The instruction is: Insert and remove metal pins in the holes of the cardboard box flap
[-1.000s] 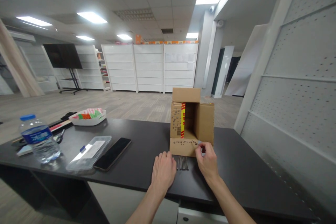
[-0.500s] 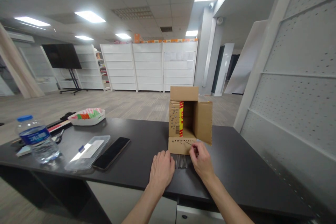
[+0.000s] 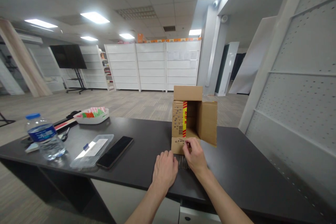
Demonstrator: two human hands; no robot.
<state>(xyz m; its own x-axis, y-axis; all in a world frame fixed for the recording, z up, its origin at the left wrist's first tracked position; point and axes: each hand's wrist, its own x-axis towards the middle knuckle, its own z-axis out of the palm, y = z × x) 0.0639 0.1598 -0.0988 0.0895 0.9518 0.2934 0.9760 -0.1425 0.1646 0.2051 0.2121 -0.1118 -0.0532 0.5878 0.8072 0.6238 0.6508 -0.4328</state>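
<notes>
Jutting just past the fingertips of the right hand (image 3: 194,154), a thin rod (image 3: 182,140) is seen over the lower flap (image 3: 175,149) of a cardboard box (image 3: 207,120). It appears to be pinched narrowly between thumb and forefinger, a grip by which so slight a piece can be aimed finely; whether its tip is touching the card cannot be told. Dark holes are lined up across the flap, part of the row being covered by the hand. The box is laid with its mouth turned toward the person, presumably so that the flap can be reached, and its side flap is swung out to the right. Just in front of it, slim metal rods (image 3: 183,162) are set side by side on the dark desk (image 3: 149,133), probably to be kept within easy reach. Beside them the left hand (image 3: 165,168) is rested palm down, fingers close together, perhaps for steadiness; whether anything is held beneath it cannot be told. Well off to the left, a phone (image 3: 115,152), a clear plastic case (image 3: 102,147), a water bottle (image 3: 51,147) and a white tray (image 3: 93,121) are placed, seemingly aside from the working spot.
</notes>
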